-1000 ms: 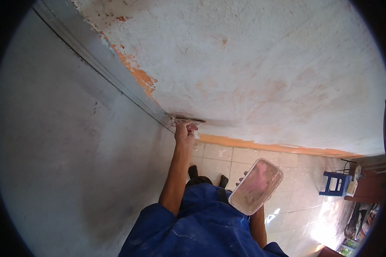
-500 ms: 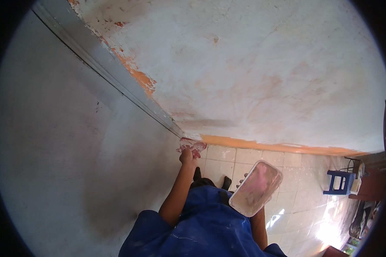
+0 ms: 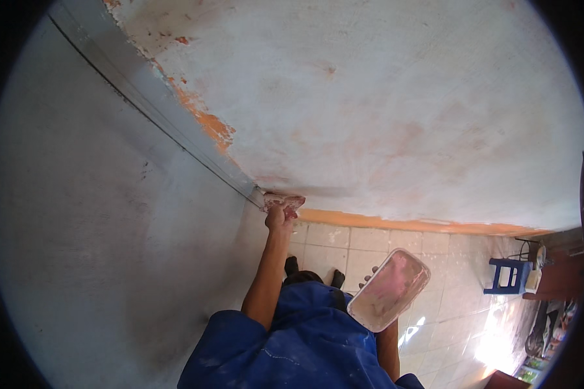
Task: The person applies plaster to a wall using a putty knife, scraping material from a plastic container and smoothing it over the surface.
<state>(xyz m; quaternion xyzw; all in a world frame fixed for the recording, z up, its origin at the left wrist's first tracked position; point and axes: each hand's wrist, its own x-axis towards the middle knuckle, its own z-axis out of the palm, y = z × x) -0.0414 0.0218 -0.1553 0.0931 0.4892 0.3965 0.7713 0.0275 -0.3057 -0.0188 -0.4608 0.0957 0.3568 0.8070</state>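
Note:
My left hand [image 3: 276,216] grips a reddish putty spreader [image 3: 291,201] smeared with pale paste, placed at the bottom of the white, pink-stained wall [image 3: 383,117] beside the corner where it meets a grey surface [image 3: 91,220]. My right hand [image 3: 368,277] holds a rounded rectangular plastic tray [image 3: 389,287] with pink paste inside, its fingers showing at the left rim. Peeling orange paint [image 3: 211,126] runs along the corner, and an orange band [image 3: 396,222] lines the wall's foot.
Tiled floor [image 3: 370,246] lies below, with my dark-clad feet on it. At the right stand a blue plastic stool [image 3: 506,277], a dark red piece of furniture [image 3: 551,279] and assorted items. A dark cord or channel [image 3: 143,113] runs along the corner on the left.
The spreader in my left hand went down below the corner and has risen again, ending a little lower than at first. The tray in my right hand has shifted slightly downward.

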